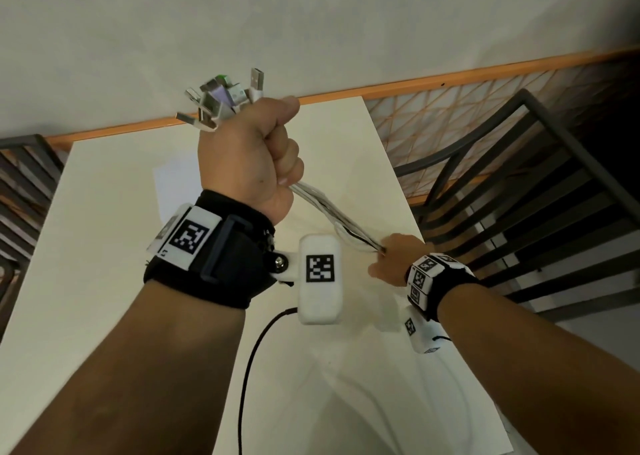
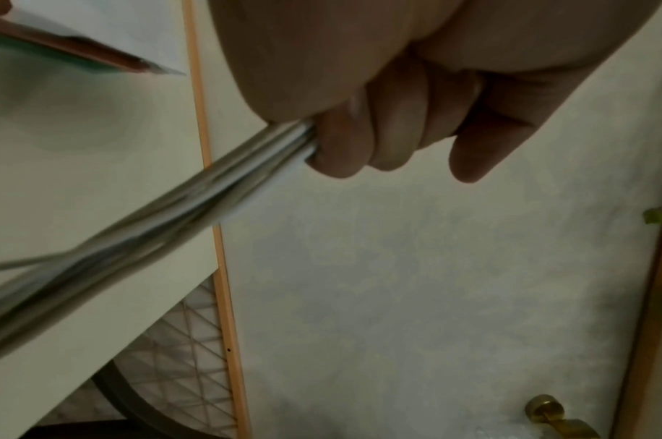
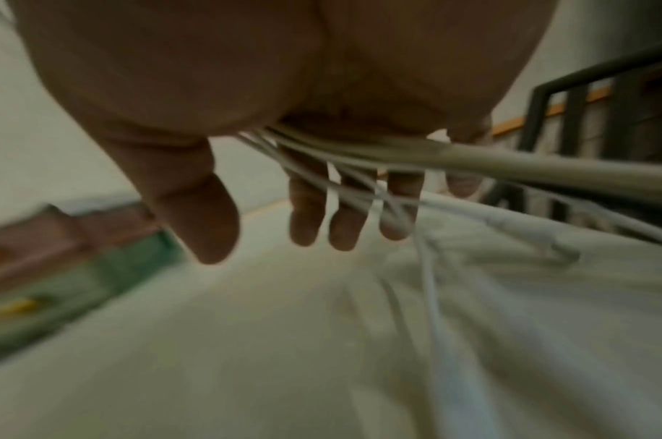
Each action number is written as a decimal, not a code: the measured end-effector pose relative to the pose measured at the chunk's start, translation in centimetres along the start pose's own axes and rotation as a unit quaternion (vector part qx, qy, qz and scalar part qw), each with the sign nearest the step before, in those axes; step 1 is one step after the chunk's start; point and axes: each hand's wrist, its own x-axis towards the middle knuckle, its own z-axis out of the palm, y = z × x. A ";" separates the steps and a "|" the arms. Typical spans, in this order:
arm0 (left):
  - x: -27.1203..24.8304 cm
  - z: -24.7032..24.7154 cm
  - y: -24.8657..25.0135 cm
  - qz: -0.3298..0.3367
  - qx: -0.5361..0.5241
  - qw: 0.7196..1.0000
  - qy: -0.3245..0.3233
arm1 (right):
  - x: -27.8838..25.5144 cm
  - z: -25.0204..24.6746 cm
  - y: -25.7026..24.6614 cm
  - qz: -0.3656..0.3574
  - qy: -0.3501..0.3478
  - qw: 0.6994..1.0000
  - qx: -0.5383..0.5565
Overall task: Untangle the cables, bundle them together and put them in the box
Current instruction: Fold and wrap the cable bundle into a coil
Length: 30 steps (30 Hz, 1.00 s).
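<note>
Holding the cables (image 1: 322, 205) tight in a fist, the left hand (image 1: 247, 156) is lifted high above the white table (image 1: 110, 246). The metal plugs (image 1: 221, 98) poke out of the top of that fist in a bunch, so one end of the cables looks gathered. Below the fist the cables run down in one stretched line to the right hand (image 1: 394, 257), low over the table. The right wrist view shows its fingers (image 3: 303, 219) straight and spread, with the thin cables running between them like a comb. Nothing is pinched there. More cable lies loose on the table near the person. The combing looks about half done. The bundling is not done yet. The box (image 3: 74, 261), likely the blurry brown and green shape, has no cables in it.
</note>
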 end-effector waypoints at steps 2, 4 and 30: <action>0.4 -0.2 -0.1 0.003 -0.001 1.000 0.007 | -1.1 -1.4 -1.8 -0.090 0.068 0.993 0.026; 0.7 -0.3 -0.7 0.005 -0.002 1.000 0.010 | -3.3 -3.6 -4.8 -0.227 0.157 0.948 0.160; -0.9 0.2 -0.1 0.031 0.016 0.999 -0.023 | -2.1 -0.8 -2.3 0.008 0.020 0.994 0.111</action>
